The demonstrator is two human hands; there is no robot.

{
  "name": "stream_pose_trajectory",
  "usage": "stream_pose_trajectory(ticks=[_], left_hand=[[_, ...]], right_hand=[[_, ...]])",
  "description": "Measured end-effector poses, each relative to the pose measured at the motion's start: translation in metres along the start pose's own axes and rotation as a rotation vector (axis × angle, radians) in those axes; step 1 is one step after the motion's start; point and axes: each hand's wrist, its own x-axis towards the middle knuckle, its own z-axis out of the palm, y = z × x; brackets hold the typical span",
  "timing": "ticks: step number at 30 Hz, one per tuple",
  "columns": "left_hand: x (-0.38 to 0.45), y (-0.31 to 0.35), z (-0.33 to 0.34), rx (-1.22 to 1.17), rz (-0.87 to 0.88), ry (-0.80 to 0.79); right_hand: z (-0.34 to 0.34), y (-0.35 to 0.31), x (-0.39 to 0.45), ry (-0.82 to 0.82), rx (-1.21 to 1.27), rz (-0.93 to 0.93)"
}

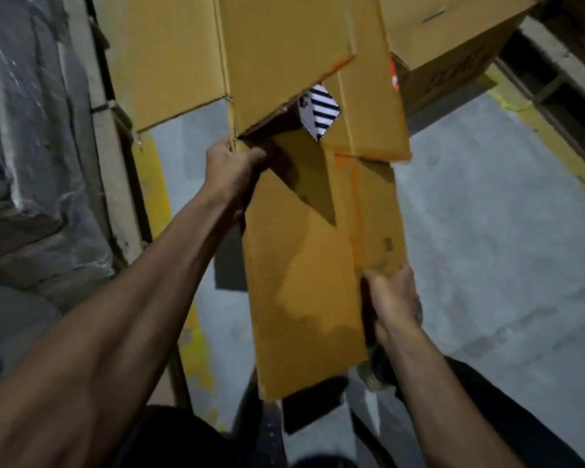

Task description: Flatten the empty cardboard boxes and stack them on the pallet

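I hold a long brown cardboard box [304,258] in the air in front of me, nearly collapsed flat, with loose flaps hanging from its far end. A white label with black stripes [319,111] shows under one lifted flap. My left hand [232,167] grips the box's left edge near the middle, thumb on top. At the near right edge, my right hand [394,300] curls its fingers round the cardboard. Another brown box [450,28] sits at the upper right on a wooden pallet [551,82].
Stretch-wrapped goods [31,146] with cardboard corner strips stand close on the left. A yellow painted line [156,197] runs along the grey concrete floor [487,231]. My dark trousers and one shoe [375,369] show below the box.
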Motion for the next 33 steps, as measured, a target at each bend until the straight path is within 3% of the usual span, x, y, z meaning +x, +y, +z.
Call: stream_pose_trajectory(ticks=[5, 8, 10, 12, 18, 23, 33], left_hand=[[0.020, 0.048, 0.001, -0.087, -0.083, 0.066], [0.028, 0.086, 0.002, -0.134, -0.172, 0.095], [0.030, 0.118, 0.000, -0.191, -0.252, 0.085], [0.033, 0.149, -0.001, -0.227, -0.298, 0.084], [0.014, 0.276, 0.011, -0.294, -0.367, 0.149], [-0.008, 0.352, 0.039, -0.385, -0.397, 0.192], [-0.043, 0.395, 0.111, -0.450, -0.449, 0.365]], right_hand=[[-0.021, -0.017, -0.014, 0.113, 0.270, 0.241], [-0.053, -0.051, -0.025, -0.038, 0.708, 0.495], [-0.076, -0.082, -0.035, -0.136, 0.937, 0.534], [-0.095, -0.111, -0.050, -0.183, 1.006, 0.502], [-0.171, -0.222, -0.090, -0.405, 1.046, 0.390], [-0.221, -0.300, -0.093, -0.497, 1.014, 0.345], [-0.262, -0.417, -0.055, -0.588, 0.947, 0.429]])
